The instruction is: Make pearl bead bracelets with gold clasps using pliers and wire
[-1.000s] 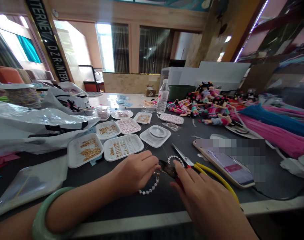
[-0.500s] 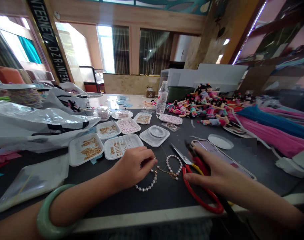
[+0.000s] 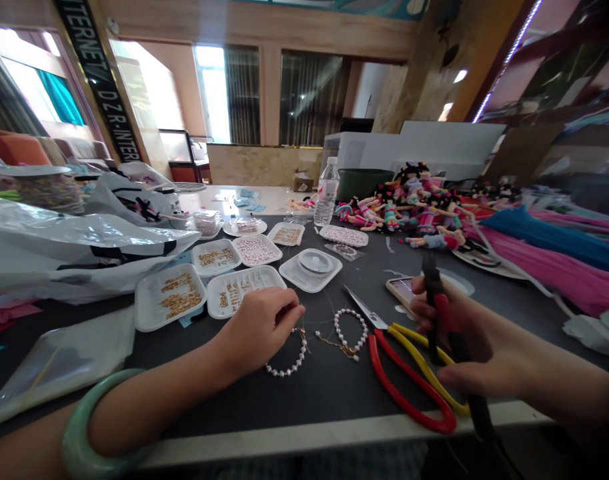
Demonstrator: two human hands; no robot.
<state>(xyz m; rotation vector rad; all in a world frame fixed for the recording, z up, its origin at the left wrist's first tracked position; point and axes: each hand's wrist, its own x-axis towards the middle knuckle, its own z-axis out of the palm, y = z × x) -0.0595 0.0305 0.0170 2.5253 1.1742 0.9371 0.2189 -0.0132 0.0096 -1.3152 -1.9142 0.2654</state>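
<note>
My left hand (image 3: pixel 264 327), with a green bangle (image 3: pixel 101 417) on its wrist, pinches the end of a beaded bracelet (image 3: pixel 289 367) that lies curved on the dark mat. My right hand (image 3: pixel 469 333) holds dark pliers with red on the handles (image 3: pixel 447 310), jaws pointing up, above the phone. Between the hands lies a second beaded bracelet (image 3: pixel 351 330) with a gold chain. Beside it rest scissors (image 3: pixel 409 373) with one red and one yellow handle, blades pointing away to the left.
White trays of gold parts (image 3: pixel 171 298) and pink beads (image 3: pixel 257 251) stand beyond my left hand. A phone (image 3: pixel 401 293) lies partly behind my right hand. Farther back are a water bottle (image 3: pixel 327 192), piled dolls (image 3: pixel 419 200) and a plastic bag (image 3: pixel 74 247).
My right hand has lifted the pliers off the scissors and tilted them upright, uncovering the yellow handle. My left hand has shifted slightly left with the bracelet end.
</note>
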